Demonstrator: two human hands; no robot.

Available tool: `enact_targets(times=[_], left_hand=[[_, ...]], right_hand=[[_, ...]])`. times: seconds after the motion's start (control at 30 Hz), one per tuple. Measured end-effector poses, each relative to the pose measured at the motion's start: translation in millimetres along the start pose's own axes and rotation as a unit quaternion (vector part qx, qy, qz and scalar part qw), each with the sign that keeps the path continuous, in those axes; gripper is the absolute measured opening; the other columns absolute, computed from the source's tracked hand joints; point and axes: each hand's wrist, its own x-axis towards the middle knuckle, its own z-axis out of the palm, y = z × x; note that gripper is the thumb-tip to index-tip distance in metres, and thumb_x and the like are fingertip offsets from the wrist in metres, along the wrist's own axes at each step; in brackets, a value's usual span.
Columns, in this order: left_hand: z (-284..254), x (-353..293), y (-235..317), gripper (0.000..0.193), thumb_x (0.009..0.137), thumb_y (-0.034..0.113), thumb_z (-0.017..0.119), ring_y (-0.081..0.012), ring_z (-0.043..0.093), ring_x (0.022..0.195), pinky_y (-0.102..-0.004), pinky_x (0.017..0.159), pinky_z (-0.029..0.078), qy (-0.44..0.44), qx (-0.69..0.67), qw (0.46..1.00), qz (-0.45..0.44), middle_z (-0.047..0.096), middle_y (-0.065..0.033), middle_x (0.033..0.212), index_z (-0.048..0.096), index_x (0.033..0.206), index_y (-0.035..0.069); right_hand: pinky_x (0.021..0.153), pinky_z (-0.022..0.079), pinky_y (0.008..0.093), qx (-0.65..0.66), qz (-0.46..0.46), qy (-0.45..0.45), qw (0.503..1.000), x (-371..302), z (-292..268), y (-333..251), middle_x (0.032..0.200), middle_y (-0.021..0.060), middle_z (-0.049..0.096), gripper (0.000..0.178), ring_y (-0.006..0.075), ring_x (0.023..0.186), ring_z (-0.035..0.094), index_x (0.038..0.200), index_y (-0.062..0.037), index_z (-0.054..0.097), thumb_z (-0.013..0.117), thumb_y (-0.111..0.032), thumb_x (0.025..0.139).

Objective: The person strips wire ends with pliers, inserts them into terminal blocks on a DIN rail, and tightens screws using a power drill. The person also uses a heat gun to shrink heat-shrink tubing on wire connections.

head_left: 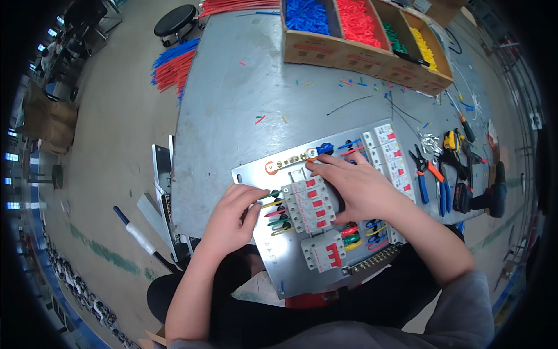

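A metal mounting plate (256, 174) lies tilted at the table's near edge, partly over my lap. On its middle stands a row of white circuit breakers (311, 203) with red levers. My left hand (232, 218) is beside the row's left side, its index finger and thumb closed around the end of a green wire (273, 194). Several yellow, red and green wire ends stick out below it. My right hand (366, 186) spans the row's right side, fingers at the far end and thumb at the near end. A larger breaker (324, 253) with red levers sits nearer me.
Another breaker row (390, 154) runs along the plate's right. A brass terminal strip (290, 161) lies at its far edge, another (372, 260) at its near right. Pliers (430, 174) and a power drill (482, 195) lie right. A cardboard box (343, 58) holds coloured sleeves.
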Motion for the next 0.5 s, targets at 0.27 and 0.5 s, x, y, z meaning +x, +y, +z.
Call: enact_targets(times=[0.27, 0.5], left_hand=[[25, -18, 19, 0.024, 0.092, -0.004, 0.072, -0.0342, 0.066, 0.109, -0.0438, 0.091, 0.057, 0.089, 0.110, 0.988, 0.063, 0.069, -0.0118, 0.117, 0.079, 0.113, 0.005], [47, -28, 75, 0.020, 0.085, 0.007, 0.078, -0.0319, 0.065, 0.107, -0.0443, 0.091, 0.053, 0.114, 0.178, 0.958, 0.192, 0.069, -0.0113, 0.110, 0.078, 0.105, 0.006]], right_hand=[[0.130, 0.030, 0.0566, -0.101, -0.034, 0.065, 0.992, -28, -8, 0, 0.153, 0.0131, 0.065, 0.092, 0.0275, 0.156, 0.049, 0.156, -0.0083, 0.057, 0.094, -0.046, 0.080], [0.124, 0.037, 0.0556, -0.032, 0.122, 0.142, 0.982, -104, -58, 33, 0.140, 0.0143, 0.071, 0.057, 0.0317, 0.141, 0.060, 0.143, -0.0085, 0.067, 0.078, -0.038, 0.095]])
